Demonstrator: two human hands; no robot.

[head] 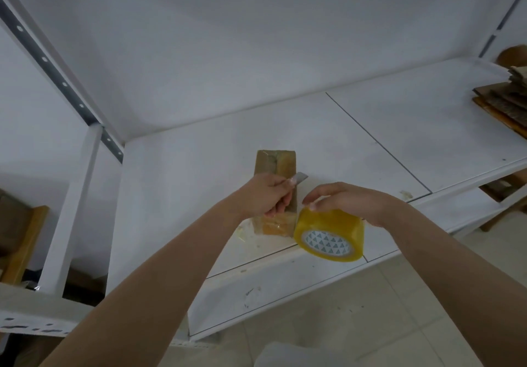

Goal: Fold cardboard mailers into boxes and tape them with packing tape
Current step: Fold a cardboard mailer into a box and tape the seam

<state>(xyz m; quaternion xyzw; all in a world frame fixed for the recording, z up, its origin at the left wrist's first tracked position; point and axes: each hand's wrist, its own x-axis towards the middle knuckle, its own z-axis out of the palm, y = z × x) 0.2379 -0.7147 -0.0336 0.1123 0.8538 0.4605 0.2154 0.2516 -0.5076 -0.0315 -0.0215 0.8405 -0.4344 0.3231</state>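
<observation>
A narrow folded cardboard box [276,164] lies on the white shelf [356,144], with tape over its near end. My left hand [266,195] rests over the box's middle and grips a utility knife [301,178] whose metal blade sticks out to the right. Just right of the box, my right hand [348,200] holds a yellow roll of packing tape [330,234] from above, at the shelf's front edge. The roll's white core with a triangle pattern faces me.
A stack of flat cardboard mailers [504,104] lies at the shelf's far right. A white slotted upright [71,210] stands at the left, with brown cardboard [20,241] behind it. Tape scraps [406,194] dot the shelf's front. Tiled floor lies below.
</observation>
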